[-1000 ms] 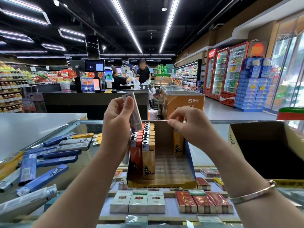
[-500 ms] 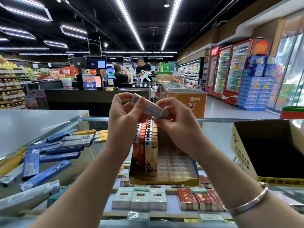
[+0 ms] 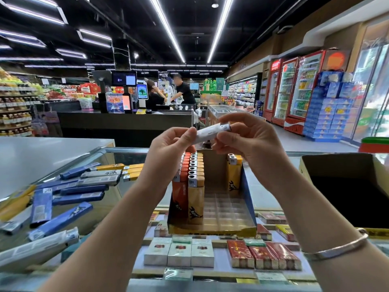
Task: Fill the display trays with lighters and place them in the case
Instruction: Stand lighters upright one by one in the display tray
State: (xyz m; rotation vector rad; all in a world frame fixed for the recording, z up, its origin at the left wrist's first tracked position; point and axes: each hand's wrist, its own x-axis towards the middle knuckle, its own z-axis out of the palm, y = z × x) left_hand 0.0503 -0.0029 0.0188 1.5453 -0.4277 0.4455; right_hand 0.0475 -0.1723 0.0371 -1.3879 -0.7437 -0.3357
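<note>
I hold a white lighter point(image 3: 211, 131) nearly level in front of me, above the display tray. My left hand point(image 3: 168, 150) pinches its left end and my right hand point(image 3: 250, 140) pinches its capped right end. The display tray point(image 3: 229, 207) stands on the glass case top point(image 3: 269, 194). Orange and yellow lighters point(image 3: 190, 182) stand in rows along its left side, and two yellow ones point(image 3: 234, 175) stand at the back right. The clear slots in its front right hold nothing. Several loose blue, grey and yellow lighters point(image 3: 80, 186) lie on the glass at the left.
An open cardboard box point(image 3: 345, 186) sits on the glass at the right. Cigarette packs point(image 3: 221, 253) lie under the glass inside the case. A white counter point(image 3: 42, 157) is at the far left. Two people stand at the checkout point(image 3: 126, 123) behind.
My left hand held the lighter upright alone; my right hand came up and took its other end. The lighter has turned nearly level between both hands.
</note>
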